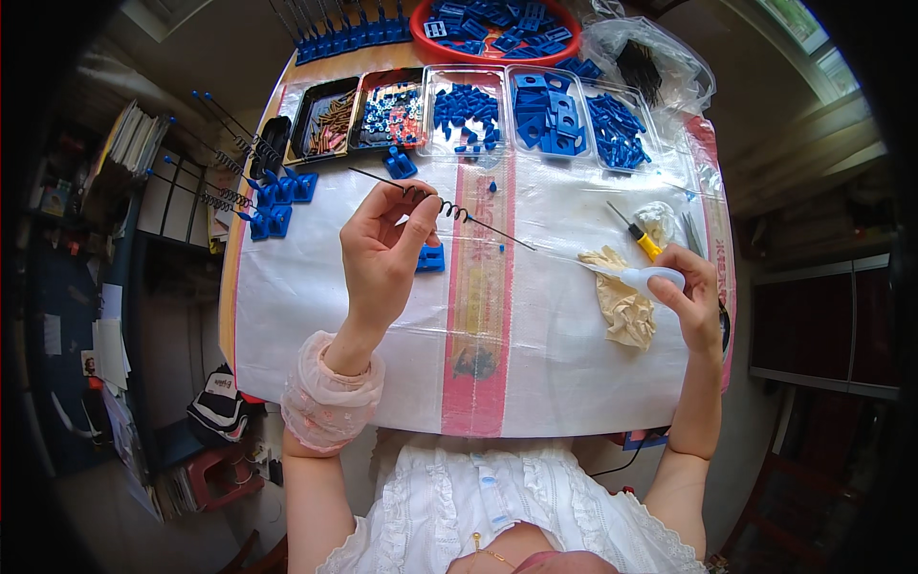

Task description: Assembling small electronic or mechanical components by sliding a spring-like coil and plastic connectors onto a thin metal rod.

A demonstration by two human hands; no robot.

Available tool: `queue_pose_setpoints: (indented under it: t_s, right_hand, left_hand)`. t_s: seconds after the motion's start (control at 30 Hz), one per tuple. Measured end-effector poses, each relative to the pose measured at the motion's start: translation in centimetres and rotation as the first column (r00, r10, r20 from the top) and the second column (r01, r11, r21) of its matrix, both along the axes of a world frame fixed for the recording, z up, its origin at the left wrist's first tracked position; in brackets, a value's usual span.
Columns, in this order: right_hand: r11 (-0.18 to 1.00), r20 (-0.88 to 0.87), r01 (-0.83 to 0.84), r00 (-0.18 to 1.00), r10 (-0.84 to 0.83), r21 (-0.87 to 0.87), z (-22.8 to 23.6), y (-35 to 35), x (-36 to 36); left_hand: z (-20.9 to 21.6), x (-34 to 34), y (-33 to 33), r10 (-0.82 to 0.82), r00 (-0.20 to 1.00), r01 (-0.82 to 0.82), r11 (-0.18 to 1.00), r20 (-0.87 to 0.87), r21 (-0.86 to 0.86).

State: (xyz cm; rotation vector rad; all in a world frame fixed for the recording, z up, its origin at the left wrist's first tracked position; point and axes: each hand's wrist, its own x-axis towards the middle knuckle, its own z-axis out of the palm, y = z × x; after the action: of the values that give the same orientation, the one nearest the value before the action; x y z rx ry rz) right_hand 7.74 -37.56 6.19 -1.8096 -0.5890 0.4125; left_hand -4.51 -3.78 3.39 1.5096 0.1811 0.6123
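My left hand (382, 244) is closed, pinching a thin black wire with a coiled spring section (457, 211) above the middle of the table. The wire slants down to the right, and a small blue piece sits on it past the coil. At the right, my right hand (696, 292) grips a small white squeeze bottle (643, 278) whose thin nozzle points left toward the wire's end, apart from it. Crumpled beige cloth or paper (626, 320) lies beneath the bottle. Partly behind my left hand is a blue plastic bracket (432, 258); another blue bracket (400, 165) lies farther back.
Trays across the back hold brass-coloured pins (330, 124), small beads (387, 110) and blue parts (467, 110). Behind them stands a red basin (416, 29) of blue pieces. Brackets with coiled wires (277, 196) stand left; a yellow-handled screwdriver (645, 241) and tweezers (692, 234) lie right.
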Motion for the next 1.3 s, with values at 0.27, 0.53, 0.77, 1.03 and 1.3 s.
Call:
queue_pose_setpoints:
  t_s: [0.27, 0.53, 0.77, 1.03, 1.3]
  right_hand:
    - [1.0, 0.008, 0.006, 1.0, -0.006, 0.028, -0.3, -0.2, 0.2]
    - [0.869, -0.359, 0.275, 0.925, -0.123, 0.41, -1.9, 0.6, 1.5]
    - [0.715, -0.523, 0.258, 0.835, 0.175, 0.65, -4.3, 1.2, 2.3]
    - [0.826, -0.445, 0.162, 0.888, 0.117, 0.54, -3.9, 1.0, 3.3]
    - [0.989, -0.118, 0.07, 0.992, -0.055, 0.132, -2.4, 4.3, 4.4]
  left_hand:
    - [0.1, 0.0, 0.0, 0.003, 1.0, -0.003, 1.0, 0.007, -0.016]
    - [2.7, -0.1, -1.4, -0.029, 0.999, 0.025, 0.975, 0.016, 0.221]
    - [7.9, 0.5, -2.6, -0.146, 0.989, 0.099, 0.751, 0.018, 0.653]
    - [9.7, 2.0, -2.4, -0.194, 0.981, 0.122, 0.677, 0.016, 0.726]
    - [10.1, 3.0, -1.6, -0.175, 0.984, 0.151, 0.677, -0.042, 0.72]
